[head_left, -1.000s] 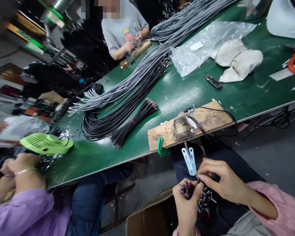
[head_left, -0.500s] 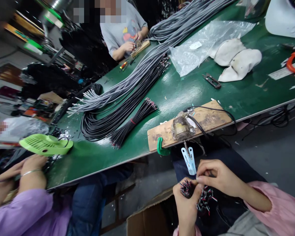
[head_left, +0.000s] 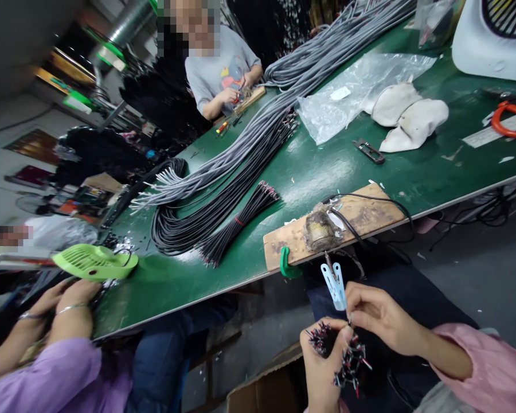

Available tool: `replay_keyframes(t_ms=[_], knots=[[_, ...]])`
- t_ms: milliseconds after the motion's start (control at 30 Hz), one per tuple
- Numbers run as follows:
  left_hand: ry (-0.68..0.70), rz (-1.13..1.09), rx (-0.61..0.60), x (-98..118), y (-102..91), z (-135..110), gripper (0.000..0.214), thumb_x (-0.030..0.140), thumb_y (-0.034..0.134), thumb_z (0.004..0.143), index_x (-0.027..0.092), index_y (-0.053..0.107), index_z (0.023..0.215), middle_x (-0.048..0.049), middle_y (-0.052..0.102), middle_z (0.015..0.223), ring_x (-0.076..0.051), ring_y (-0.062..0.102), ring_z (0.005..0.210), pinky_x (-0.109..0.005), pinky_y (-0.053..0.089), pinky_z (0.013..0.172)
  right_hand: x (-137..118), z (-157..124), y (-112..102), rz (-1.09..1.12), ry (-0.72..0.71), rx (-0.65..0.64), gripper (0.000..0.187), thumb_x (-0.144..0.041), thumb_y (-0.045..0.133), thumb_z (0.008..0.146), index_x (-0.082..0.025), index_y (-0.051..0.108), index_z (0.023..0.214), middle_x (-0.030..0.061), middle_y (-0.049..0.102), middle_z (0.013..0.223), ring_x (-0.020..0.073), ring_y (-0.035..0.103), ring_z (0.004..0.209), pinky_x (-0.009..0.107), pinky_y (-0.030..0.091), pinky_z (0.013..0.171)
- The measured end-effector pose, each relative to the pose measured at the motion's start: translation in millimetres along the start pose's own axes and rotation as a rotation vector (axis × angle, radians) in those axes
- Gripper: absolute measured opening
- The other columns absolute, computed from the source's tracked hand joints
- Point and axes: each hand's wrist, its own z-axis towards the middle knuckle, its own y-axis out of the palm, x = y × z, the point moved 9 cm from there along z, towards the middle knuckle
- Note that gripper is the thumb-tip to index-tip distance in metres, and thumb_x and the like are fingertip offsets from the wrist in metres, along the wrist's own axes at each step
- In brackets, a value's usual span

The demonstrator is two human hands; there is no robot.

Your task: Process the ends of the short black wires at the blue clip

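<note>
My left hand (head_left: 320,373) is closed around a bundle of thin black cables (head_left: 320,339), whose cut ends show above the fist. Red, white and black wire ends (head_left: 353,364) fan out past the thumb. My right hand (head_left: 380,315) pinches a wire end at the tip of my left thumb, its fingertips nearly touching that thumb. Just above these fingers hangs a light blue clothespin (head_left: 334,287), attached to a metal rod under a fuzzy, tape-wrapped lump (head_left: 320,230) on a wooden board (head_left: 370,207). The lower part of the bundle is hidden by my hand.
A green clamp (head_left: 287,264) grips the board at the table edge. Black cables (head_left: 189,238) and grey cables (head_left: 241,129) lie across the green table. Orange-handled scissors (head_left: 505,120) and thread snips (head_left: 368,151) sit right. Co-workers sit at left, near a green fan (head_left: 95,261), and opposite.
The view has shifted slightly, so the table appears lower and further right. My left hand still grips the bundle, and my right fingertips remain pinched beside its thumb.
</note>
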Motion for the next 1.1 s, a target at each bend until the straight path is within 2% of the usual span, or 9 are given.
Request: replay_keyframes(t_ms=[100, 200, 267, 367, 533, 700, 833, 933, 1100], knots=[[0.163, 0.044, -0.086, 33, 8.0, 1, 0.008, 0.020, 0.081, 0.064, 0.017, 0.073, 0.062, -0.0028, 0.069, 0.062, -0.017, 0.063, 0.059, -0.025, 0.049, 0.060, 5, 11, -2, 0.161, 0.159, -0.061, 0.034, -0.049, 0.058, 0.090, -0.017, 0.053, 0.077, -0.0007, 0.045, 0.074, 0.0149, 0.045, 0.069, 0.028, 0.038, 0.064], [0.279, 0.059, -0.095, 58, 9.7, -2, 0.009, 0.012, 0.078, 0.062, 0.020, 0.075, 0.059, -0.0003, 0.069, 0.059, -0.014, 0.061, 0.056, -0.021, 0.046, 0.058, -7, 30, -19, 0.056, 0.149, 0.063, 0.043, -0.057, 0.054, 0.090, -0.016, 0.056, 0.075, 0.0003, 0.048, 0.073, 0.0156, 0.046, 0.071, 0.028, 0.037, 0.067], [0.318, 0.037, -0.075, 67, 7.9, -3, 0.010, 0.013, 0.079, 0.062, 0.022, 0.076, 0.060, 0.0004, 0.069, 0.059, -0.013, 0.061, 0.054, -0.021, 0.046, 0.057, -17, 42, -23, -0.029, 0.129, 0.091, 0.050, -0.062, 0.055, 0.087, -0.015, 0.057, 0.072, 0.0001, 0.048, 0.070, 0.0149, 0.044, 0.067, 0.028, 0.035, 0.063], [0.343, -0.005, -0.070, 69, 7.1, -1, 0.006, 0.020, 0.081, 0.064, 0.023, 0.077, 0.062, -0.0001, 0.070, 0.059, -0.014, 0.061, 0.054, -0.022, 0.046, 0.057, -19, 53, -13, 0.007, 0.183, 0.039, 0.054, -0.066, 0.060, 0.080, -0.013, 0.058, 0.069, -0.0011, 0.047, 0.065, 0.0130, 0.040, 0.062, 0.026, 0.031, 0.058], [0.338, -0.021, -0.079, 62, 11.1, 8, 0.013, 0.034, 0.080, 0.070, 0.023, 0.077, 0.065, -0.0015, 0.068, 0.060, -0.013, 0.059, 0.053, -0.023, 0.045, 0.056, -9, 52, 5, 0.405, 0.282, -0.001, 0.051, -0.062, 0.066, 0.079, -0.011, 0.063, 0.073, -0.0021, 0.048, 0.062, 0.0101, 0.039, 0.058, 0.024, 0.030, 0.055], [0.252, -0.050, -0.118, 54, 18.0, 12, 0.020, 0.037, 0.078, 0.073, 0.019, 0.076, 0.064, -0.0008, 0.061, 0.054, -0.011, 0.051, 0.046, -0.022, 0.039, 0.048, -3, 50, 10, 0.611, 0.319, -0.001, 0.047, -0.056, 0.075, 0.074, -0.010, 0.066, 0.072, -0.0007, 0.053, 0.061, 0.0091, 0.043, 0.056, 0.022, 0.033, 0.054], [0.203, -0.086, -0.126, 51, 18.8, 11, 0.023, 0.036, 0.078, 0.074, 0.016, 0.075, 0.063, -0.0013, 0.059, 0.052, -0.010, 0.049, 0.044, -0.022, 0.036, 0.044, -6, 50, 14, 0.693, 0.309, -0.048, 0.047, -0.056, 0.074, 0.075, -0.010, 0.070, 0.075, -0.0002, 0.055, 0.062, 0.0089, 0.044, 0.055, 0.023, 0.034, 0.055], [0.208, -0.074, -0.127, 54, 18.8, 11, 0.023, 0.035, 0.078, 0.075, 0.016, 0.074, 0.061, -0.0008, 0.058, 0.050, -0.010, 0.049, 0.043, -0.022, 0.037, 0.046, -1, 47, 17, 0.719, 0.343, -0.101, 0.051, -0.060, 0.068, 0.078, -0.009, 0.073, 0.084, 0.0040, 0.061, 0.069, 0.0120, 0.050, 0.061, 0.025, 0.036, 0.058], [0.253, -0.012, -0.134, 62, 19.9, 8, 0.024, 0.036, 0.076, 0.076, 0.017, 0.074, 0.061, -0.0003, 0.058, 0.049, -0.010, 0.050, 0.043, -0.022, 0.037, 0.046, 18, 40, -4, 0.679, 0.308, -0.014, 0.050, -0.061, 0.064, 0.082, -0.011, 0.071, 0.082, 0.0044, 0.061, 0.072, 0.0118, 0.047, 0.063, 0.024, 0.035, 0.056]])
